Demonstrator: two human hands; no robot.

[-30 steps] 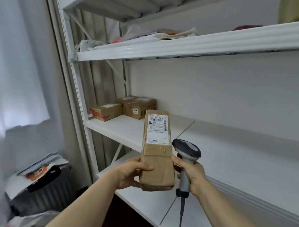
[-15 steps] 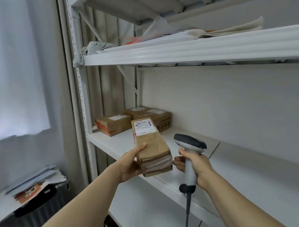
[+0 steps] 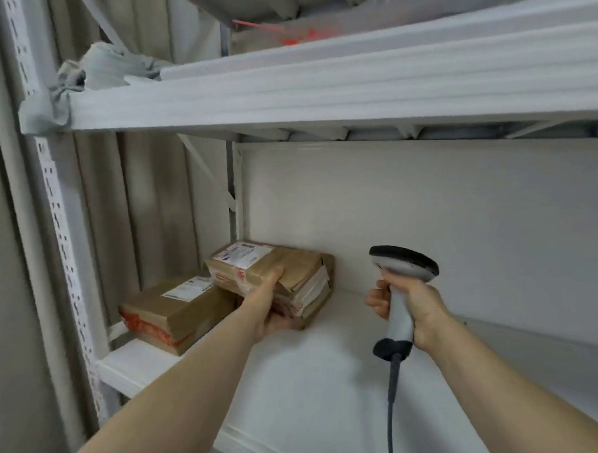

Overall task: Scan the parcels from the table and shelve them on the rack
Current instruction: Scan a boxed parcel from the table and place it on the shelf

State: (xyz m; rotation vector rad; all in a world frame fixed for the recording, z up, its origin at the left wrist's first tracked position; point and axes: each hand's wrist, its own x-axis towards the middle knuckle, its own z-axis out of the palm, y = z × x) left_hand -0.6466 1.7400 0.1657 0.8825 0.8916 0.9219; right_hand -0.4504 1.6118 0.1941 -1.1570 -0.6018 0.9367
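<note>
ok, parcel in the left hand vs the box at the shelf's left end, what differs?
The held parcel is gripped by the left hand; the left-end box lies untouched. The held parcel sits higher, over another box; the left-end box rests flat on the shelf. Both are brown cardboard with white labels.

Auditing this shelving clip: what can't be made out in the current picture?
Head view only:
text on parcel label: too small, blurred
box beneath it: mostly hidden by parcel, left hand
scanner cable end: cut off at bottom edge
top shelf contents: hidden by its lip
</note>
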